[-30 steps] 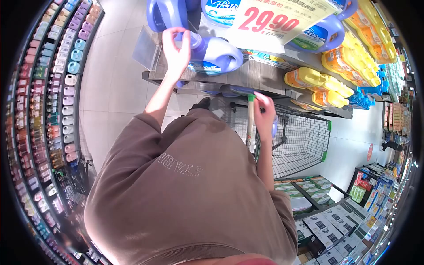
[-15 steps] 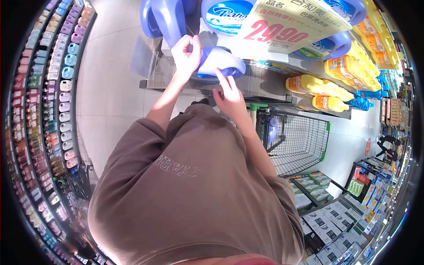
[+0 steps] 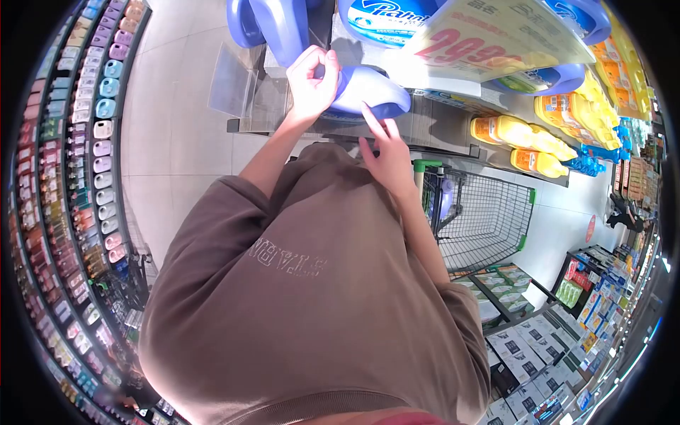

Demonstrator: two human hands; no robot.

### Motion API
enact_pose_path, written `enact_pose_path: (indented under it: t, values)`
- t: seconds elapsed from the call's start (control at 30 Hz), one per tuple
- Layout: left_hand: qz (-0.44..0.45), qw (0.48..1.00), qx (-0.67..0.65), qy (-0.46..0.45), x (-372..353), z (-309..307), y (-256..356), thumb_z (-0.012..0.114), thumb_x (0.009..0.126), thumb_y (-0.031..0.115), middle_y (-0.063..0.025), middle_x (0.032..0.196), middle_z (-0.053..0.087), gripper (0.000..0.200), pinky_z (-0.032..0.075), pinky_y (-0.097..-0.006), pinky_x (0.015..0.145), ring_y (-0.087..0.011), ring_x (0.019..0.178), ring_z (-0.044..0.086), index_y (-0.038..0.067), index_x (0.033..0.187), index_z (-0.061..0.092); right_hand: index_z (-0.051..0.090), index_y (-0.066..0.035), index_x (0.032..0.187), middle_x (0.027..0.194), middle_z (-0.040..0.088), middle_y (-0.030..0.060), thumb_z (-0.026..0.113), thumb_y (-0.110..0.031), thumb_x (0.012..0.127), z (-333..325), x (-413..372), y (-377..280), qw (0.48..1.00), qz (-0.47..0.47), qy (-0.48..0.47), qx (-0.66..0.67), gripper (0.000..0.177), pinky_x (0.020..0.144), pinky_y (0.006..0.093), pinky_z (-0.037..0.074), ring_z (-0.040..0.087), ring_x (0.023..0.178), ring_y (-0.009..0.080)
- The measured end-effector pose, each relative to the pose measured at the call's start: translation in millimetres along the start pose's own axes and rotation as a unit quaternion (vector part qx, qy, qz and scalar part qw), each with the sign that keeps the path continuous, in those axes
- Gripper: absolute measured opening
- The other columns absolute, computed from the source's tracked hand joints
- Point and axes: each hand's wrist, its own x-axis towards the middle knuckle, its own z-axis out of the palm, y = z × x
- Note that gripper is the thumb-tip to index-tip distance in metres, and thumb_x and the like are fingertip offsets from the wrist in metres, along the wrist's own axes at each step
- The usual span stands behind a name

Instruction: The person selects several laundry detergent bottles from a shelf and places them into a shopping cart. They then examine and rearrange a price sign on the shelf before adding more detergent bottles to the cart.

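A purple detergent jug (image 3: 365, 91) lies tilted on the display ledge in front of me. My left hand (image 3: 314, 83) is closed at the jug's left end, its fingers curled in; whatever they hold is hidden. My right hand (image 3: 386, 152) has its fingers apart, and the index fingertip touches or nearly touches the jug's near side. Just beyond my left hand stands another purple jug (image 3: 278, 30). Farther right, a purple jug with a blue label (image 3: 386, 21) is partly covered by a large price sign (image 3: 496, 42).
A shopping cart (image 3: 489, 216) with a purple bottle (image 3: 446, 198) inside stands to my right. Yellow bottles (image 3: 520, 138) line the shelf at the right. Along the left runs a tall shelf of bottles (image 3: 106, 149). Stacked boxes (image 3: 528, 354) sit at lower right.
The view has shifted slightly, so the jug and both hands appear farther right and lower. Both hands keep nearly the same pose by the jug.
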Motion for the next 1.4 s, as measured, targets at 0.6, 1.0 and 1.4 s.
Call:
enact_pose_path:
  t: [0.6,1.0,1.4]
  values:
    - [-0.091,0.994,-0.008,0.066,-50.5,-22.0,-12.8,0.046,0.086,0.004,-0.0151,0.117,0.044,0.029,0.036,-0.0376,0.1,-0.0261,0.112,0.045,-0.003,0.114,0.05,0.049,-0.004,0.128,0.108,0.048,0.0144,0.045,-0.023,0.096,24.0,26.3,77.9,0.946,0.087,0.293,0.103,0.037,0.091,0.0351,0.037,0.045,0.104,0.0243]
    - [-0.53,0.822,-0.195,0.077,-132.4,-20.6,-119.9,0.023,0.102,0.044,-0.0095,0.124,0.055,0.057,0.032,-0.0327,0.102,-0.0182,0.117,0.048,-0.001,0.124,0.05,0.055,0.001,0.089,0.074,0.05,0.0012,0.057,-0.038,0.089,12.4,46.9,125.1,0.945,0.067,0.072,0.311,0.039,0.066,0.0258,0.038,0.045,0.074,0.0095]
    - [-0.38,0.921,-0.069,-0.054,-152.8,-35.8,-157.1,0.05,0.096,0.027,-0.0103,0.131,0.044,0.048,0.037,-0.0371,0.102,-0.0219,0.121,0.043,0.005,0.135,0.032,0.071,0.0,0.083,0.065,0.063,0.0024,0.081,-0.034,0.069,37.2,0.6,56.6,0.91,0.17,0.004,0.378,0.038,0.056,0.0262,0.045,0.055,0.06,0.0078]
